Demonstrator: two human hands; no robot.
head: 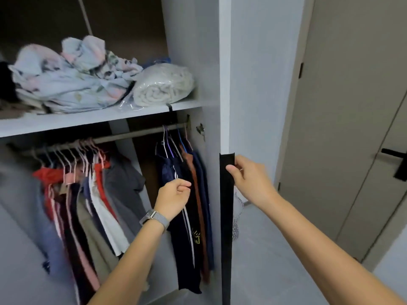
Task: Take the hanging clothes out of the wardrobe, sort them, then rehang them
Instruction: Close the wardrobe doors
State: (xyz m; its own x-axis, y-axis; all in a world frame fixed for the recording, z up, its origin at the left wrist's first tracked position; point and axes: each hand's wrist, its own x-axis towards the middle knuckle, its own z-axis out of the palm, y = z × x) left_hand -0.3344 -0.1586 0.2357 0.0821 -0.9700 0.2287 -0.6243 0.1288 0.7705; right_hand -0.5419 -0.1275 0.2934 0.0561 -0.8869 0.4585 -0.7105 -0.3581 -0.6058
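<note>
The wardrobe stands open. Its rail [132, 135] carries two bunches of clothes on hangers. The left bunch [88, 201] is red, white, grey and pink tops. The right bunch [193, 212] is dark trousers, one with white stripes. My left hand [174, 198], a watch on its wrist, is curled in front of the right bunch, and I cannot tell whether it pinches the fabric. My right hand [248, 179] grips the long black handle [226, 216] on the edge of the open wardrobe door [259, 84].
The shelf [88, 119] above the rail holds a heap of pale blue bedding [72, 78] and a bagged white blanket [163, 84]. A room door [352, 128] with a black handle stands at the right. Grey floor lies below it.
</note>
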